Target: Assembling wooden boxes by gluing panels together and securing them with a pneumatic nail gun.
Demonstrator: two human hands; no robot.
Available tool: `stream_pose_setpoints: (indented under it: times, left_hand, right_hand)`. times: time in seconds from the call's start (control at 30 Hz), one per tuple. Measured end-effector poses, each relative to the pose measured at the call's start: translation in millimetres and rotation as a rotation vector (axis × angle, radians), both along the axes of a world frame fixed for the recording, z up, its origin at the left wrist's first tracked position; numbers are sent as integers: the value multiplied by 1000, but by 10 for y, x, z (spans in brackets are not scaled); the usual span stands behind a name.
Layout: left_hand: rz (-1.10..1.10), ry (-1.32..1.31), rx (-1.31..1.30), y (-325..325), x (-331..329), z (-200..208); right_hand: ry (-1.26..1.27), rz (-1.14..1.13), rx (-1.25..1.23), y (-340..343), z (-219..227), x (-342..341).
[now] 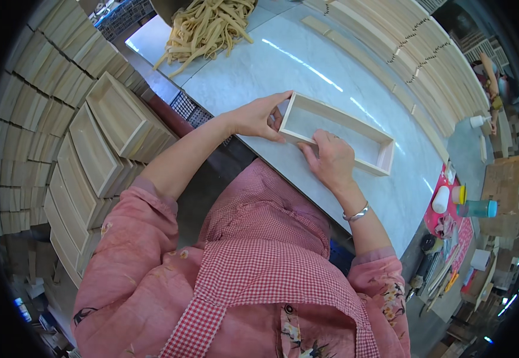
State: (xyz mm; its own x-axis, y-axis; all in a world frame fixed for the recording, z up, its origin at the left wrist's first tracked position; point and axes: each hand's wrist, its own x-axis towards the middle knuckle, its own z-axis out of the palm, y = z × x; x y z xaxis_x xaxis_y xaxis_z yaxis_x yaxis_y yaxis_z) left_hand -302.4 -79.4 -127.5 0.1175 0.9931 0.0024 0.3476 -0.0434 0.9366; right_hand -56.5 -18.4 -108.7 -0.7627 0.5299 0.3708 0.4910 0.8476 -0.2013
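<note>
A shallow rectangular wooden box frame [385, 156] lies at a slant on the pale marbled tabletop [241, 89]. The surface seen inside it looks like the tabletop, though I cannot tell for sure whether it has a bottom. My left hand [258, 119] grips its left end, fingers at the far corner and thumb at the near one. On the near long side my right hand [334, 158] pinches the wall, its thumb outside and fingers curled over the top edge; a bracelet [356, 212] circles that wrist.
Tan flat bands [209, 30] spill from a container at the table's far left. Long wooden strips [385, 48] are stacked along the far right edge. Wooden boxes [95, 149] pile up at my left. A teal bottle [477, 208] and tools [435, 262] lie at the right.
</note>
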Motion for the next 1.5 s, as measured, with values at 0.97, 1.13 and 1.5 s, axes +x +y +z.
stream_pose_setpoints:
  times: [0.97,1.13,1.5]
  left_hand:
    - [270,-682,-764,576,-252,373]
    - [257,-676,-665,552,-158,347]
    - [264,-526,-730,644,62,459]
  right_hand:
    - [658,-458,-645,1337,118,1204]
    - [616,-487,-724,1203,296,1256]
    - [507,-566,-644,1139,458,1512]
